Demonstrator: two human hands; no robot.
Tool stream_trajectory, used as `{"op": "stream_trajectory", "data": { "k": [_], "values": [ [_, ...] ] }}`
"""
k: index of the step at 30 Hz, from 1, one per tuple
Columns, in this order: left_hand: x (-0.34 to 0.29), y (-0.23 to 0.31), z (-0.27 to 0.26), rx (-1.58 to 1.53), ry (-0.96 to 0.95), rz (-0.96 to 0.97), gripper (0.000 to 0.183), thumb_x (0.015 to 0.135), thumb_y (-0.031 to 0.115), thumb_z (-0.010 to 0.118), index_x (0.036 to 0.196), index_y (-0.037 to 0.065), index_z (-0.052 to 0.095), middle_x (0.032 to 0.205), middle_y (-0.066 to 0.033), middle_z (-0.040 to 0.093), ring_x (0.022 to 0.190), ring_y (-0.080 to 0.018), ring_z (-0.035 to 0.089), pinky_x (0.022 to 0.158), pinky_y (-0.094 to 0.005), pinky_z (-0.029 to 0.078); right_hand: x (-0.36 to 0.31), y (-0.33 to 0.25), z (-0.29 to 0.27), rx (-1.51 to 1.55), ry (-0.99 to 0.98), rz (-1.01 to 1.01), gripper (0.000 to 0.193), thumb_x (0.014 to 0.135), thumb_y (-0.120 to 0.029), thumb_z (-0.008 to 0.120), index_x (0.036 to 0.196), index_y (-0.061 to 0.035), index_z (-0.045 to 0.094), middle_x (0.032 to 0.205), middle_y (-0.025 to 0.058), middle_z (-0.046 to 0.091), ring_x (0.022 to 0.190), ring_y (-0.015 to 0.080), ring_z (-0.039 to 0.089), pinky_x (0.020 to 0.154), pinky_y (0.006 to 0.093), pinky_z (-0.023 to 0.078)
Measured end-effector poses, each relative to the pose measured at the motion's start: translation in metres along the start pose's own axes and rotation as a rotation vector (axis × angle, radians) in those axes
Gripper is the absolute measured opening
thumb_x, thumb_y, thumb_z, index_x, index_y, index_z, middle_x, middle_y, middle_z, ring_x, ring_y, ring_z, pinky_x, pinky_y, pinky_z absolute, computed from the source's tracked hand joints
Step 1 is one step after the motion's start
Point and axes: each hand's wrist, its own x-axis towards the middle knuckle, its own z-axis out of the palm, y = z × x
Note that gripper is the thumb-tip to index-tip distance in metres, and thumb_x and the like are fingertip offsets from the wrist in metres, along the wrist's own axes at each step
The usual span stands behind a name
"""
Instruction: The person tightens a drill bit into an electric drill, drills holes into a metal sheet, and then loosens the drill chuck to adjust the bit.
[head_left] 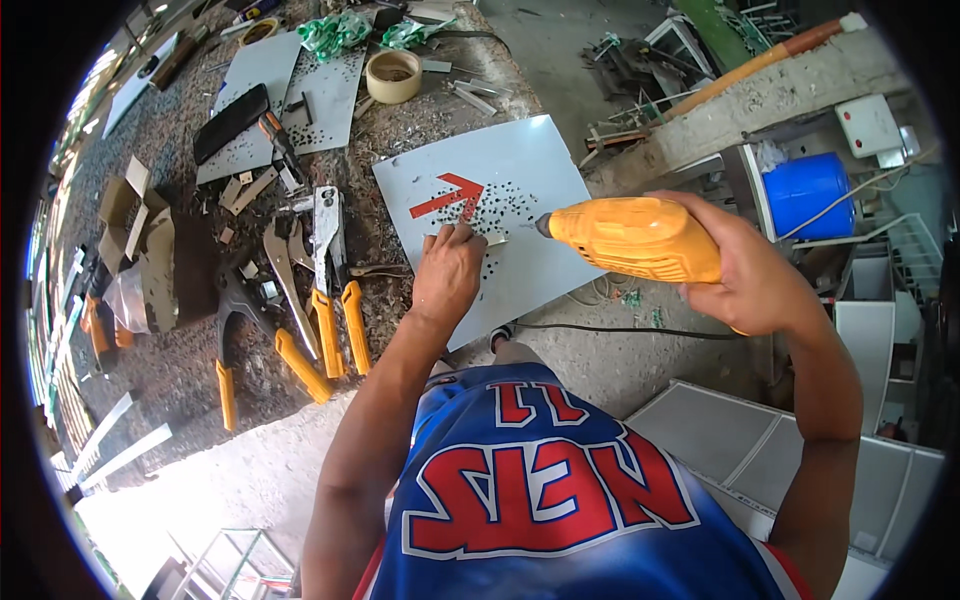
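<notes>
A pale flat sheet (pixel 540 180) lies at the table's right corner, strewn with small dark bits. On it is a red arrow-shaped piece (pixel 440 203). My left hand (pixel 450 272) is closed over the sheet, its curled fingers at the lower end of the red piece. A small pale sliver (pixel 496 240) shows beside those fingers; what they pinch is hidden. My right hand (pixel 745 265) grips a yellow power drill (pixel 635 240) by its handle. The drill's dark chuck points left over the sheet's right part, apart from the red piece.
Left of the sheet lie locking pliers (pixel 327 240) and other yellow-handled tools. A tape roll (pixel 394 77), a dark phone (pixel 232 124) and a cardboard box (pixel 155 250) sit farther off. A black cord (pixel 630 330) crosses below the drill; a blue bucket (pixel 810 196) stands right.
</notes>
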Motion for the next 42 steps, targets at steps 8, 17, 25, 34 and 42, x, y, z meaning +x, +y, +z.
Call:
{"op": "stream_trajectory", "data": {
  "k": [8, 17, 25, 34, 42],
  "values": [
    [0.000, 0.001, 0.001, -0.005, -0.017, -0.032, 0.014, 0.089, 0.013, 0.058, 0.094, 0.006, 0.069, 0.094, -0.0074, 0.059, 0.096, -0.0269, 0.054, 0.083, -0.0403, 0.039, 0.027, -0.011, 0.006, 0.006, -0.113, -0.029, 0.073, 0.068, 0.002, 0.061, 0.138, 0.0002, 0.041, 0.119, 0.0194, 0.061, 0.111, 0.0300, 0.060, 0.097, 0.0353, 0.045],
    [0.000, 0.001, 0.000, -0.016, -0.015, -0.030, 0.015, 0.087, 0.011, 0.059, 0.096, 0.007, 0.070, 0.096, -0.0072, 0.060, 0.096, -0.0270, 0.054, 0.084, -0.0404, 0.039, 0.034, -0.016, 0.011, -0.044, -0.132, 0.028, 0.073, 0.068, 0.002, 0.062, 0.138, -0.0008, 0.042, 0.115, 0.0194, 0.064, 0.106, 0.0297, 0.063, 0.093, 0.0357, 0.047],
    [-0.001, 0.000, 0.002, -0.022, -0.014, -0.021, 0.015, 0.086, 0.010, 0.057, 0.093, 0.007, 0.070, 0.095, -0.0073, 0.060, 0.096, -0.0269, 0.054, 0.084, -0.0408, 0.040, 0.040, -0.012, 0.008, -0.032, -0.153, 0.011, 0.073, 0.068, 0.002, 0.062, 0.138, -0.0002, 0.042, 0.113, 0.0199, 0.064, 0.102, 0.0287, 0.064, 0.090, 0.0353, 0.048],
    [0.002, 0.003, -0.005, -0.029, -0.042, -0.019, 0.013, 0.079, 0.005, 0.054, 0.082, 0.005, 0.066, 0.094, -0.0092, 0.060, 0.099, -0.0255, 0.054, 0.087, -0.0381, 0.042, 0.079, -0.033, -0.010, -0.067, -0.338, 0.080, 0.070, 0.066, 0.002, 0.062, 0.134, 0.0012, 0.045, 0.107, 0.0177, 0.065, 0.091, 0.0269, 0.065, 0.082, 0.0333, 0.050],
    [0.001, 0.004, -0.004, -0.071, -0.018, -0.020, 0.013, 0.079, 0.005, 0.053, 0.081, 0.004, 0.067, 0.094, -0.0099, 0.060, 0.100, -0.0263, 0.054, 0.088, -0.0385, 0.042, 0.100, -0.054, -0.018, -0.255, -0.446, 0.102, 0.071, 0.068, 0.008, 0.058, 0.138, 0.0003, 0.043, 0.118, 0.0123, 0.063, 0.106, 0.0182, 0.060, 0.093, 0.0283, 0.045]
  ]
}}
